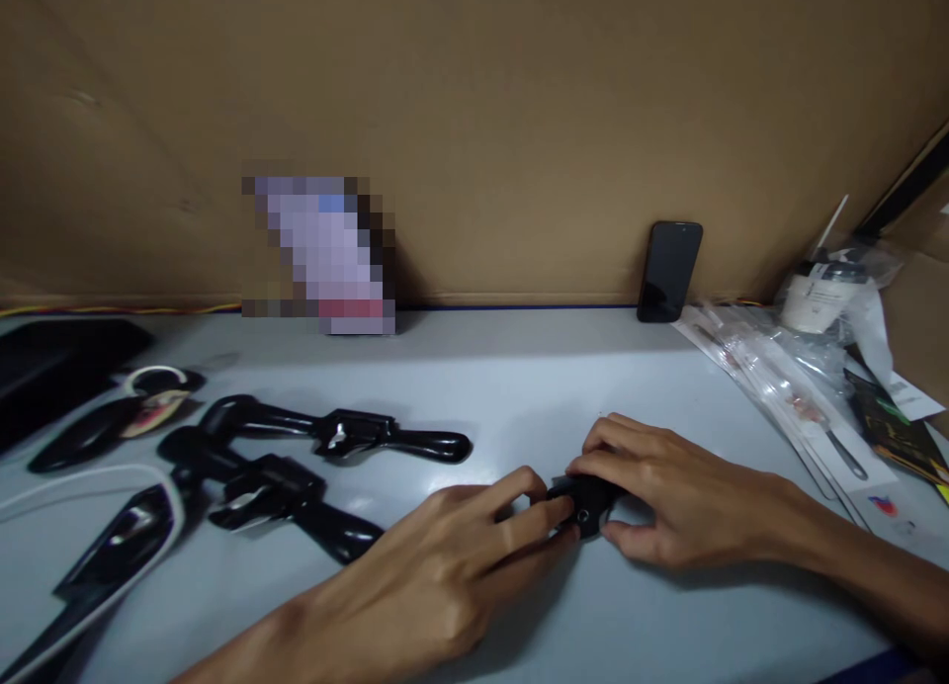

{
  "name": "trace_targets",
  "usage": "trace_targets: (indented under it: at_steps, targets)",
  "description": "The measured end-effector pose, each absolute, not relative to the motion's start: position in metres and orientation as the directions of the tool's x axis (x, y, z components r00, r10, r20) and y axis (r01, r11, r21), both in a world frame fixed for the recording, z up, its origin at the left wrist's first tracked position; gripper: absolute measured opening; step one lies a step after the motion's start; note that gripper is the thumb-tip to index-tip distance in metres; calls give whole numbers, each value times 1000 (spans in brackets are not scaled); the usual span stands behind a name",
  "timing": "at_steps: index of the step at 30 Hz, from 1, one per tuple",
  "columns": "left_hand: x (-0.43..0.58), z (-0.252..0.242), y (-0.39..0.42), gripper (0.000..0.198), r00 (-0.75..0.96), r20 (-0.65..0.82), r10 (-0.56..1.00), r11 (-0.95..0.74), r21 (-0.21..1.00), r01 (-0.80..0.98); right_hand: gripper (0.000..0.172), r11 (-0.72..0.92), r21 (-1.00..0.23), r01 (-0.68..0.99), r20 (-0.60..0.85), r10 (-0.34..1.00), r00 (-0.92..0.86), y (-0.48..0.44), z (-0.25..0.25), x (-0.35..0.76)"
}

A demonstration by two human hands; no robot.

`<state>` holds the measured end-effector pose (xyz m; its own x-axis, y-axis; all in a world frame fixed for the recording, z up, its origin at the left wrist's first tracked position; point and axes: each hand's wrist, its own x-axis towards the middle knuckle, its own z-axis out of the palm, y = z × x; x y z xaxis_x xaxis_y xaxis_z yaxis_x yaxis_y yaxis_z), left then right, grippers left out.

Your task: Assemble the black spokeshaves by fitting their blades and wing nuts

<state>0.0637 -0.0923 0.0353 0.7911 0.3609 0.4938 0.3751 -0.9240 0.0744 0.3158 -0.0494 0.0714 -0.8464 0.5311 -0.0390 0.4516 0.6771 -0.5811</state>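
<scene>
A small black rounded object (589,516) with a little light ring on its face lies between my hands, low over the grey tabletop; its kind I cannot make out. My left hand (464,555) grips its left side with bent fingers. On its right side, my right hand (667,496) closes fingers and thumb around the edge. Both hands hide much of the object. Left of them lie black two-handled tools (360,433) with shiny metal parts in the middle, one partly behind my left forearm.
A dark phone (669,272) leans on the cardboard wall (519,121). Flat plastic-wrapped packs (786,397) and a bagged white cup (822,299) stand at right. A white cable (174,506) loops at left near a large black item (66,368). A blurred-out upright item (333,259) stands at the back.
</scene>
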Motion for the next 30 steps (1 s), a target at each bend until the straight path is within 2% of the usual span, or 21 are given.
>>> trace_targets:
  at_steps: [8,16,23,30]
  targets:
    - [64,39,-92,27,804,464,372,-922,87,376,30,680,-534,503,-63,561,-825,-50,70,314]
    - [63,40,-93,31,806,468,363,-924,65,378,19,668,-601,438,-24,534,-845,-49,71,315]
    - [64,41,-93,34,799,466,379,-922,117,369,26,634,-632,446,-34,552,-833,-47,67,315]
    - [62,49,-94,36,796,447,409,-912,180,367,26,637,-613,467,-72,544,-836,-49,71,314]
